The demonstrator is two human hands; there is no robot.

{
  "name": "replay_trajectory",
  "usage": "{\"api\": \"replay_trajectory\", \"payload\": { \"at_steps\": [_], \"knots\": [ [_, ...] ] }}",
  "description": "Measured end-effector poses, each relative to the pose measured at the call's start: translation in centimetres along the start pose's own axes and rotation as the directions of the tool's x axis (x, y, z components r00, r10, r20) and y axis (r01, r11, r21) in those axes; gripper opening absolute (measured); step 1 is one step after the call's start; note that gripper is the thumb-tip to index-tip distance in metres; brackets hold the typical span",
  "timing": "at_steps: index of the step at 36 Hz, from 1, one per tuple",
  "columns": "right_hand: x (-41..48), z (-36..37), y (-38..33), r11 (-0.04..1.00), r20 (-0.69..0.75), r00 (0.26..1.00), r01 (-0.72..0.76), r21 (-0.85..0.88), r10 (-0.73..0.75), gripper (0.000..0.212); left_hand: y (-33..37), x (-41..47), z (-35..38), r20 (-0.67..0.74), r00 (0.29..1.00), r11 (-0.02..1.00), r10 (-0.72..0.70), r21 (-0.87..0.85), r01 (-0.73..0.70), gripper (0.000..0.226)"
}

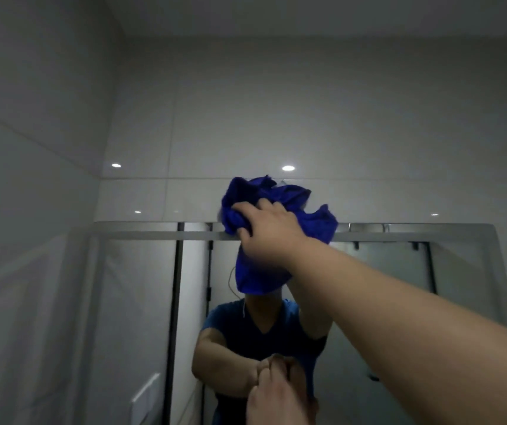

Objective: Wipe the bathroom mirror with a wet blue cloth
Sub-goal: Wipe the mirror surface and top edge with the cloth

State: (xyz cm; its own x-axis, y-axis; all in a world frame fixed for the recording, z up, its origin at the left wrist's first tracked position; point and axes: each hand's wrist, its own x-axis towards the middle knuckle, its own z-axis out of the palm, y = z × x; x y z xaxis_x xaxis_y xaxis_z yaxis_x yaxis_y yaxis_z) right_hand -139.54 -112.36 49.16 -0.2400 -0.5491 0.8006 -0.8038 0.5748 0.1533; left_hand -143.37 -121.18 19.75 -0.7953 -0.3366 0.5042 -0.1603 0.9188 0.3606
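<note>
Nearest the camera, the left hand (280, 394) rests with its fingertips against the lower glass, steadying the body; whether it holds anything I cannot tell. Beyond it the right arm reaches up and forward, and the right hand (264, 231) clutches the bunched blue cloth (258, 271), fingers closed over its folds, pressing it to the mirror (135, 302) at the top edge; part of the cloth spills above the frame onto the tiled wall (276, 102) behind. To wipe this strip well, I judge the cloth should be flattened under the palm; then drawn sideways along the top border in overlapping passes, working downward so drips are caught by later strokes.
</note>
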Motion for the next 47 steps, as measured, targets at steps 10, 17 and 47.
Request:
{"api": "replay_trajectory", "payload": {
  "at_steps": [10, 17, 47],
  "knots": [
    [-5.0, -2.1, 9.2, 0.992, -0.138, 0.982, -0.123, 0.027, 0.125, 0.055, -1.9, -4.2, -18.3, -0.285, 0.956, 0.991, 0.066, 0.133, -0.029, 0.079],
    [-11.2, -6.1, 22.5, 0.878, -0.328, 0.841, -0.474, -0.065, 0.429, 0.052, -15.8, 3.0, -25.7, -0.323, 0.935, 0.969, -0.146, 0.143, 0.201, 0.084],
    [6.8, 7.4, -13.1, 0.984, -0.221, 0.959, 0.171, -0.058, -0.180, 0.043, -11.0, 0.4, -28.1, -0.352, 0.929, 0.981, -0.115, 0.108, 0.163, 0.089]
  ]
}}
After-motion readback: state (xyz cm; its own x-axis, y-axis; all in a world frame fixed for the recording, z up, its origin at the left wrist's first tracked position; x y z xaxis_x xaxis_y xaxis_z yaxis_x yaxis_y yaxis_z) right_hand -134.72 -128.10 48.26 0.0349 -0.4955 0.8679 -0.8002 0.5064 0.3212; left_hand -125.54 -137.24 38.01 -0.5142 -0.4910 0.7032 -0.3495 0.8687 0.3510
